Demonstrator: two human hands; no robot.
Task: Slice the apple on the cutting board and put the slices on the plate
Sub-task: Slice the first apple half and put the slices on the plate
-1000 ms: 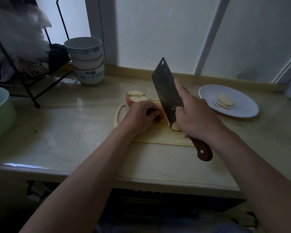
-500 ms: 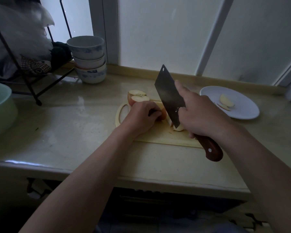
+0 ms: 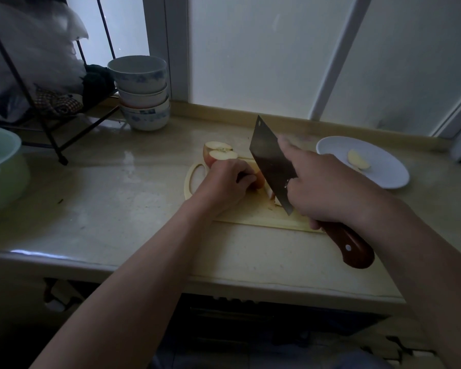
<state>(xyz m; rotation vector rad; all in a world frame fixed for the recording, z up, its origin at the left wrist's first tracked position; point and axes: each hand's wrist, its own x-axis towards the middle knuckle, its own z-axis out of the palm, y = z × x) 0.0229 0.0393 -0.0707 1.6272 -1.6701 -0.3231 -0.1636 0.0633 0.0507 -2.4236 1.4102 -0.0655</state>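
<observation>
Cleaver (image 3: 270,161) lowered beside apple (image 3: 260,180) under left fingers (image 3: 241,174).

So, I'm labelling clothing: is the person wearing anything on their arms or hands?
The left forearm and right forearm are bare to the frame edge, with no sleeves. The left hand and right hand show no gloves, rings, watch or bands, though the picture is dim.

Kitchen tabletop (image 3: 104,198) beneath a frosted window (image 3: 250,49).
Blue-patterned bowls (image 3: 141,94) stood stacked at the back; a black wire rack (image 3: 51,134) stood left of them, a pale green basin (image 3: 3,169) at the far left.
</observation>
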